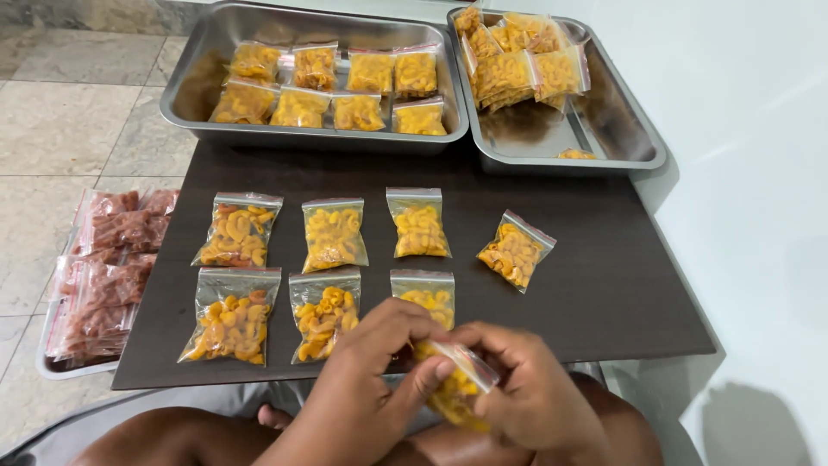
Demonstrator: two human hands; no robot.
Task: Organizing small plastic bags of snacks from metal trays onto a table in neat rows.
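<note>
Dark matte table [604, 285] — both hands, left hand [358, 393] and right hand [535, 401], grip clamped on a crinkly clear snack pouch [461, 384].

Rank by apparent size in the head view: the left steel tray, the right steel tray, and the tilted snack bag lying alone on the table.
1. Left steel tray, though the right steel tray looks close.
2. Right steel tray.
3. Tilted snack bag, clearly smallest.
</note>
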